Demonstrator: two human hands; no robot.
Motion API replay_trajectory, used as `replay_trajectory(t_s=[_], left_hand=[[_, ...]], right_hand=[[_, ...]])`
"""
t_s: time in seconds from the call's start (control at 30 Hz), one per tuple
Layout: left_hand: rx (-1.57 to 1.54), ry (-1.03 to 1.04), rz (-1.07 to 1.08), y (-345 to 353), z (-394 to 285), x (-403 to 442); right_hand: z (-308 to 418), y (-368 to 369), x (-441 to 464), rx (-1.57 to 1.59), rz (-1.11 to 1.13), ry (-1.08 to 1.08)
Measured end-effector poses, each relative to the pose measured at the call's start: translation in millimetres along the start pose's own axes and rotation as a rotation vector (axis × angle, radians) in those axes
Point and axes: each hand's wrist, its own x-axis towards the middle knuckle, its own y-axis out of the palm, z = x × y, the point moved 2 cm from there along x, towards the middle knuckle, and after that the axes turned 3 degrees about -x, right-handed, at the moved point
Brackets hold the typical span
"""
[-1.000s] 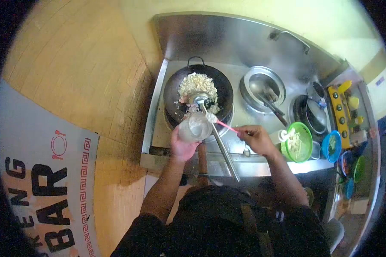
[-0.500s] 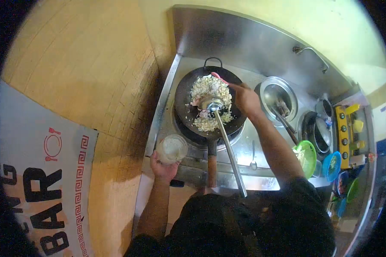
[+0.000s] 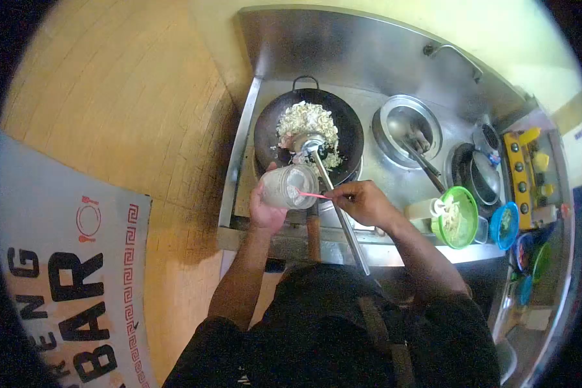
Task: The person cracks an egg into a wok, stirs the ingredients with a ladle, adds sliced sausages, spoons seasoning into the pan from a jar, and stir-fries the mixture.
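Observation:
My left hand (image 3: 268, 210) is wrapped round a clear jar (image 3: 275, 189) of white powder, tilted with its mouth toward the right. Between the fingertips of my right hand (image 3: 362, 202) is a small pink spoon (image 3: 313, 194), its bowl inside the jar mouth among the powder. Behind the jar sits a dark wok (image 3: 346, 123) with a wooden handle (image 3: 313, 236). Chopped pale food (image 3: 307, 119) lies in the wok, with some white powder on top. A long-handled metal ladle (image 3: 343, 223) rests in the wok, its handle reaching over the counter's front edge.
Right of the wok stands a metal pot (image 3: 380, 132) with a ladle in it. Farther right are a green bowl (image 3: 472, 223), a white bottle (image 3: 422, 209), a blue bowl (image 3: 512, 223) and dark pans (image 3: 485, 181). A lettered banner (image 3: 113, 278) hangs at the left.
My right hand has come back from above the wok with the pink spoon, which is now in the jar. My left hand has raised the jar toward the wok and tilted it.

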Motion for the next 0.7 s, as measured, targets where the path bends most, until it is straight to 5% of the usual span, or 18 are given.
replay_trajectory(t_s=[0.2,0.5,0.7], left_hand=[[-0.051,-0.051,0.032,-8.6,8.2,3.3],[-0.026,-0.076,-0.055,-12.6,8.3,9.6],[-0.059,-0.032,-0.084,-49.2,-14.3,-2.8]], right_hand=[[-42.2,5.0,-23.5,0.406,-0.072,0.033],[-30.2,-20.1,-21.5,0.512,-0.057,0.151],[-49.7,-48.6,58.8,0.233,-0.156,0.186]])
